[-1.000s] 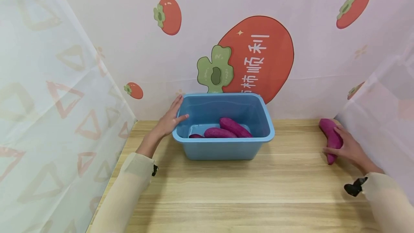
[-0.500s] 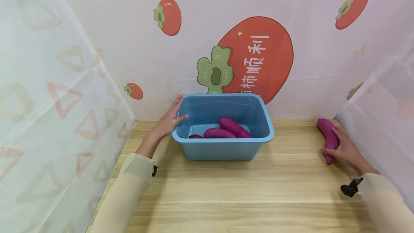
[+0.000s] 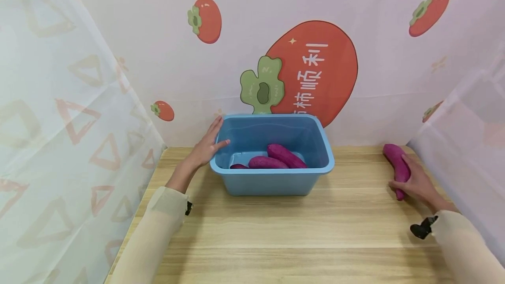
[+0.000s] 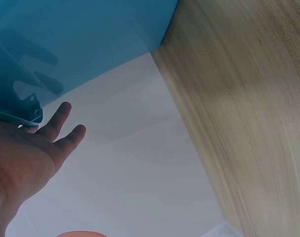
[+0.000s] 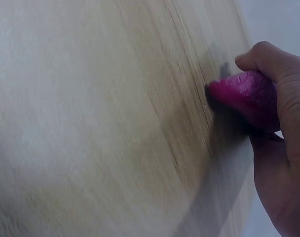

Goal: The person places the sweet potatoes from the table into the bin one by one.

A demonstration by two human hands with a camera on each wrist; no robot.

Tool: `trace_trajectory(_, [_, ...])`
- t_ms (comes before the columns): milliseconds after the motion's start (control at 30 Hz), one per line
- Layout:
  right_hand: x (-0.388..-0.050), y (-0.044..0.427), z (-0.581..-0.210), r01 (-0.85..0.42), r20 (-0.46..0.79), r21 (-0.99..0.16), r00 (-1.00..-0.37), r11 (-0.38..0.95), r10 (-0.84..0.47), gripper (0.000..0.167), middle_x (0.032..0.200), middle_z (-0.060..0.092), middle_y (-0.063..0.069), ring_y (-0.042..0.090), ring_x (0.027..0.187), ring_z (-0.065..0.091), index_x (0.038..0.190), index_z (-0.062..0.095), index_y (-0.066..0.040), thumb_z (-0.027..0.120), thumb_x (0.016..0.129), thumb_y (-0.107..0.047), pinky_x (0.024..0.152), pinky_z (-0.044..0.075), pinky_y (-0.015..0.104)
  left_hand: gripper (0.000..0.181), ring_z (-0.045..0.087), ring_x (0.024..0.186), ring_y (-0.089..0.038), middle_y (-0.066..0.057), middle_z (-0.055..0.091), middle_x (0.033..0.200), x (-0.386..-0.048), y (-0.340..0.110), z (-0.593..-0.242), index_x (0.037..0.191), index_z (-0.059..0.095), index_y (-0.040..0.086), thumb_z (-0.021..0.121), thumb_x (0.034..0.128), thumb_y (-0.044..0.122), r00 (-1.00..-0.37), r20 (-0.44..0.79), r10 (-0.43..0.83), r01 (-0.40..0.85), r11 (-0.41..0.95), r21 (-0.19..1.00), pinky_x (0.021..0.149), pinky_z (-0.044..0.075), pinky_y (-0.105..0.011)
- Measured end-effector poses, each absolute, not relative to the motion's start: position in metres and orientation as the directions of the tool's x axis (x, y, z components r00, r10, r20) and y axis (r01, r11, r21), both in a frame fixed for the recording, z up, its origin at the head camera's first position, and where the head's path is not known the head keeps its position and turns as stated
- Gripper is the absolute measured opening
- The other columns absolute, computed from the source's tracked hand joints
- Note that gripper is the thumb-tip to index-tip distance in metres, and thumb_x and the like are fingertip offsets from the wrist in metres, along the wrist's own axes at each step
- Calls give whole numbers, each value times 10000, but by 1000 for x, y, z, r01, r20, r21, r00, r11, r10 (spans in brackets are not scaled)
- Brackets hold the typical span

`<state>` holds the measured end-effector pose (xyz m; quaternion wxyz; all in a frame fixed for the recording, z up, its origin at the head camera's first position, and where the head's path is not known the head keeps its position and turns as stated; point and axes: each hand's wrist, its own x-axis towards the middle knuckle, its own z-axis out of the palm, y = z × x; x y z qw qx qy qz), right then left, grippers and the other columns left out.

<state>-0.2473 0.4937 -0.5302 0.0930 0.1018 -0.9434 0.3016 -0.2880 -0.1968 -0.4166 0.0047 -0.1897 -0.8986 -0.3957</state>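
Note:
In the head view my left hand (image 3: 205, 147) rests on the left rim of a blue plastic basin (image 3: 272, 183), thumb over the inside, fingers at the rear corner. In the left wrist view, two of its fingers (image 4: 63, 121) stretch out straight beside the basin wall. Inside the basin lie purple sweet potatoes (image 3: 288, 156), one mostly hidden by the front rim. At the far right my right hand (image 3: 418, 183) grips another purple sweet potato (image 3: 391, 154) from its right side. Its tapered end (image 5: 239, 91) pokes out between thumb and fingers, near the tabletop; whether it touches is unclear.
The wooden table (image 3: 292, 236) ends at a white back wall (image 3: 130, 21) printed with persimmons. Side walls stand close at the left (image 3: 51, 143) and right (image 3: 473, 135), the right one just beyond my right hand.
My right hand and the purple sweet potato in it have shifted slightly left, away from the right wall. My left hand, the basin and its contents stay put.

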Motion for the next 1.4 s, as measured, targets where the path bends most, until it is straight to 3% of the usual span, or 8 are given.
trace_trajectory(167, [-248, 491, -529, -247, 244, -555, -961, 794, -129, 1110, 1518, 282, 522, 686, 1312, 339, 1628, 145, 125, 831, 773, -53, 1223, 197, 649, 867, -1, 1653, -318, -48, -12, 1797, -288, -197, -416, 1719, 58, 148, 562, 1052, 379, -928, 158, 337, 345, 616, 708, 1245, 113, -734])
trace_trajectory(433, [-245, 487, -526, -171, 184, -550, -980, 818, -81, 1069, 1518, 278, 514, 686, 1289, 345, 1655, 129, 65, 788, 826, -84, 1027, 312, 790, 863, 0, 1652, -325, -55, -12, 1797, -289, -198, -418, 1718, 60, 142, 557, 1055, 381, -927, 161, 338, 348, 618, 705, 1245, 108, -735])
trace_trajectory(633, [-245, 484, -525, -144, 170, -555, -984, 819, -58, 1032, 1516, 286, 508, 653, 1249, 367, 1656, 137, 57, 772, 854, -84, 952, 337, 756, 867, -2, 1652, -331, -53, -17, 1797, -290, -199, -420, 1720, 58, 157, 559, 1051, 388, -928, 158, 337, 346, 619, 705, 1234, 112, -751])
trace_trajectory(1133, [-249, 475, -523, -117, 166, -582, -986, 804, -24, 975, 1490, 341, 484, 607, 1189, 410, 1661, 182, 32, 769, 896, -114, 901, 365, 716, 877, 4, 1653, -322, -44, -12, 1797, -289, -198, -419, 1720, 59, 154, 580, 1050, 373, -924, 172, 342, 356, 602, 715, 1239, 129, -739])
trace_trajectory(1400, [-251, 467, -519, -127, 171, -579, -985, 805, -32, 940, 1431, 388, 471, 551, 1078, 464, 1668, 186, 10, 748, 921, -92, 798, 399, 552, 869, 1, 1653, -318, -41, -14, 1798, -291, -199, -420, 1720, 60, 159, 572, 1053, 376, -926, 167, 339, 352, 608, 712, 1243, 123, -734])
